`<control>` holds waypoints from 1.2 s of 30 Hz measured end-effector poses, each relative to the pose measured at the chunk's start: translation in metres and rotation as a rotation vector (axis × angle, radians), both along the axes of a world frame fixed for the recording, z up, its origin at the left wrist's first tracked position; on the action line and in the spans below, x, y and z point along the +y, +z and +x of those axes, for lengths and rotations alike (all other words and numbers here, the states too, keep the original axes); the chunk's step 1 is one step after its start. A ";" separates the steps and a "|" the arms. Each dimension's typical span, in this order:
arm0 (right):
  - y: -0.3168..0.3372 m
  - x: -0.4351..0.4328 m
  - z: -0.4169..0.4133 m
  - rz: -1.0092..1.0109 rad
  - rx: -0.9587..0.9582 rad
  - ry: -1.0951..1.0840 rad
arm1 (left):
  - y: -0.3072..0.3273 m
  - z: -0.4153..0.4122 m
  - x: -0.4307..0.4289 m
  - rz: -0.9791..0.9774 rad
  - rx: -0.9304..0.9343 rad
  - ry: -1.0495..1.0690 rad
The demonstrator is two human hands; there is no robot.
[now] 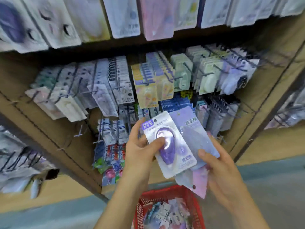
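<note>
Firmly pinched white Campus-labelled correction-tape pack [173,146] in left hand [140,149], thumb over purple blister; gripped lavender packs [194,134] in right hand [219,166].

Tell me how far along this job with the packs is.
Done: the red basket holds a heap of packs. In hand: the left hand pinches a white pack, the right hand holds purple and pink packs behind it. Left: none of the held ones is placed yet; whether they go on the rack hooks or into the basket, I cannot tell.
</note>
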State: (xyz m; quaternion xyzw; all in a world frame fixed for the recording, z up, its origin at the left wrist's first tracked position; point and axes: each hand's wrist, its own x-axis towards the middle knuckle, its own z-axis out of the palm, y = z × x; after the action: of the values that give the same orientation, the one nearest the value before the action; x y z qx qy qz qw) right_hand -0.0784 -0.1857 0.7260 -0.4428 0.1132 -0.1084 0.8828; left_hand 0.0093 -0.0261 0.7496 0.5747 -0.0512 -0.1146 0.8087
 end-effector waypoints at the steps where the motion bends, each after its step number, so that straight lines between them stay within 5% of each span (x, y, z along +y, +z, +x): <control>1: 0.013 -0.003 -0.005 -0.021 -0.011 0.027 | 0.013 -0.004 -0.001 -0.009 -0.022 -0.010; 15: 0.119 0.000 -0.031 -0.155 -0.239 0.201 | 0.122 -0.046 0.008 0.046 -0.372 -0.072; 28: 0.198 0.075 0.014 -0.401 -0.426 -0.154 | 0.197 0.001 0.064 0.076 -0.453 0.100; 36: 0.257 0.125 0.071 -0.466 -0.552 -0.189 | 0.253 0.055 0.111 0.101 -0.577 0.119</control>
State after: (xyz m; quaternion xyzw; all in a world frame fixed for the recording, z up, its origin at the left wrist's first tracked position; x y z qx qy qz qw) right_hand -0.0073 -0.0607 0.9826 -0.5736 -0.1164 -0.3275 0.7418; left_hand 0.0644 0.0851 1.0027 0.6251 -0.2393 0.0985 0.7364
